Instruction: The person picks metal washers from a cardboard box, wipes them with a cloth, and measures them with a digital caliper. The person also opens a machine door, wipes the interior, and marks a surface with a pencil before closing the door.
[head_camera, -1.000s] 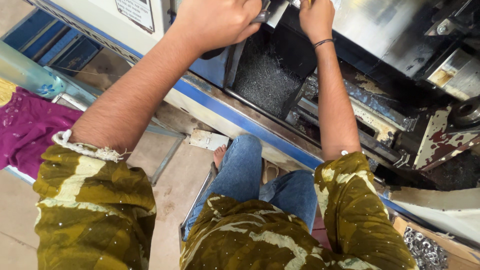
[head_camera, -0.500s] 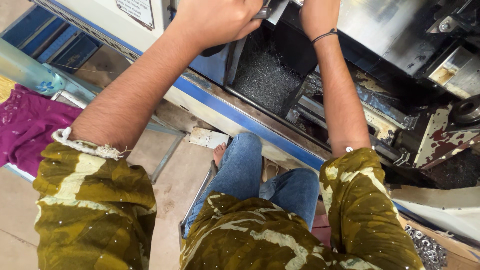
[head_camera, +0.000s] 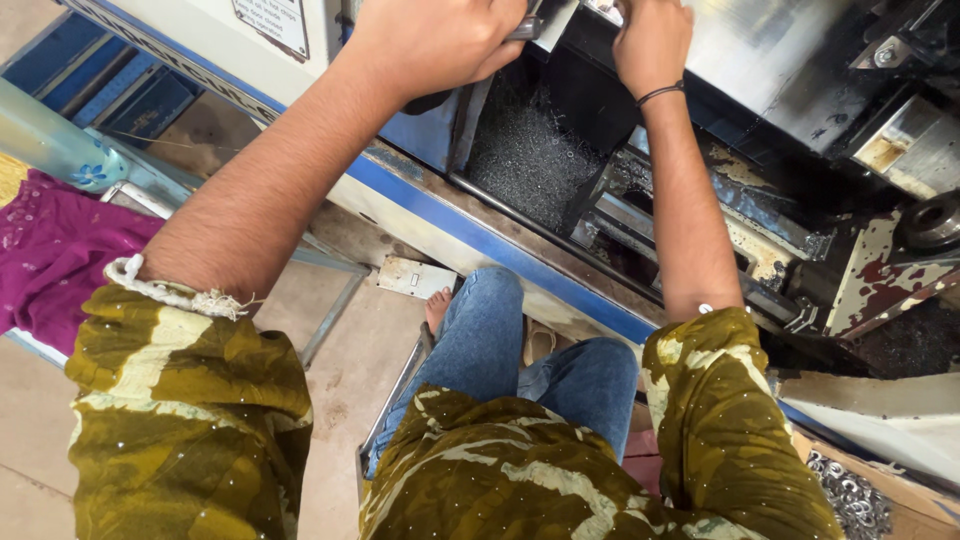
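Observation:
I stand at a metalworking machine (head_camera: 450, 225) with a blue-edged bed. My left hand (head_camera: 430, 40) is closed around a dark metal handle (head_camera: 522, 28) at the top of the view. My right hand (head_camera: 652, 35), with a dark band on the wrist, reaches up to a metal part at the machine's upper edge; its fingers are curled and partly cut off by the frame. Below both hands lies a dark tray full of fine metal chips (head_camera: 525, 160).
Worn, rust-stained machine parts (head_camera: 880, 270) sit at the right. A box of small metal rings (head_camera: 850, 495) is at the bottom right. A purple cloth (head_camera: 50, 250) and a pale green bar (head_camera: 55, 145) lie at the left. My feet are on the tan floor (head_camera: 340, 360).
The view has shifted slightly. My right hand has moved a little higher along the machine's top edge. My left hand keeps its hold on the handle.

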